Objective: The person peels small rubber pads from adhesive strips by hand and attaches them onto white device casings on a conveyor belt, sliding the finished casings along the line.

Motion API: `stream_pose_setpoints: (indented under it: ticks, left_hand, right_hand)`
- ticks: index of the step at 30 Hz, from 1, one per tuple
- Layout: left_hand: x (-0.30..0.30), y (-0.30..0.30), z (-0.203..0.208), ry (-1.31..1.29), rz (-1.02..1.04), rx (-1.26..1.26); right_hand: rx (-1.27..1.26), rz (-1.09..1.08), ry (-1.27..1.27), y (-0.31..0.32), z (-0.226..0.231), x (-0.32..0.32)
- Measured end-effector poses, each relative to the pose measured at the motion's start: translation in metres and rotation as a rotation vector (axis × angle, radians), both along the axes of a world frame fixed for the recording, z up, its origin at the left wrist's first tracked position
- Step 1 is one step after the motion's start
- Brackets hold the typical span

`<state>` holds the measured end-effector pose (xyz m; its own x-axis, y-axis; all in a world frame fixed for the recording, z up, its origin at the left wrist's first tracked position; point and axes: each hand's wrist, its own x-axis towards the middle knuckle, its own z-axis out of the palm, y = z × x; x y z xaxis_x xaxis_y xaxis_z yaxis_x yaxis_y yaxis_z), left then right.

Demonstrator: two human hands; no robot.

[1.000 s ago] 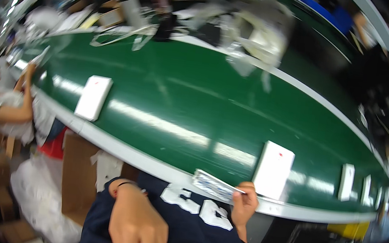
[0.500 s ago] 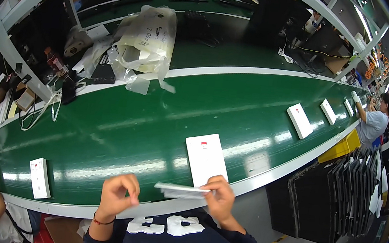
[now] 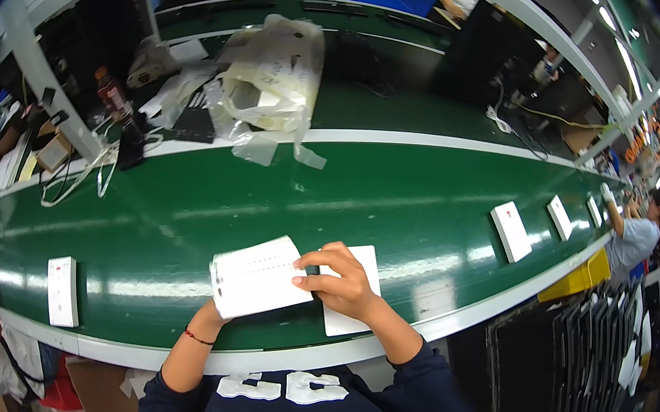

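Observation:
A thin white rectangular piece (image 3: pixel 259 280), with rows of small marks and a greyish left end, is held up in front of me, its face toward my view. My right hand (image 3: pixel 341 283) pinches its right edge between thumb and fingers. Behind its lower left corner is my left hand (image 3: pixel 209 317), which touches the piece; the fingers are hidden. Just beyond the right hand, a flat white box (image 3: pixel 344 324) lies on the green belt (image 3: pixel 174 269), partly covered by that hand.
More white boxes lie along the belt, one (image 3: pixel 63 293) at left and one (image 3: pixel 511 232) at right. A plastic bag (image 3: pixel 281 68) sits on the far ledge. Co-workers sit at both ends. Black panels (image 3: pixel 550 357) stand at right beside a yellow bin (image 3: pixel 581 278).
The white piece has turned from edge-on to face-up and moved left. My left hand has come behind it. The view has shifted slightly.

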<state>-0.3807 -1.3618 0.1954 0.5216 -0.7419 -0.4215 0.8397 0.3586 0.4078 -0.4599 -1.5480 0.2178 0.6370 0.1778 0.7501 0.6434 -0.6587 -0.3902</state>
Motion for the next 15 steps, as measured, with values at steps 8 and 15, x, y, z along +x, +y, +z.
stream_pose_setpoints:
  ticks: [8,15]
  left_hand:
    - [0.011,0.021,-0.054,-0.483,-0.129,-0.324]
    - [0.007,0.011,-0.026,-0.13,-0.079,-0.688]
  right_hand:
    - [0.278,0.002,0.248,0.015,-0.01,-0.004]
    - [0.307,-0.151,0.269,0.022,-0.017,0.0]
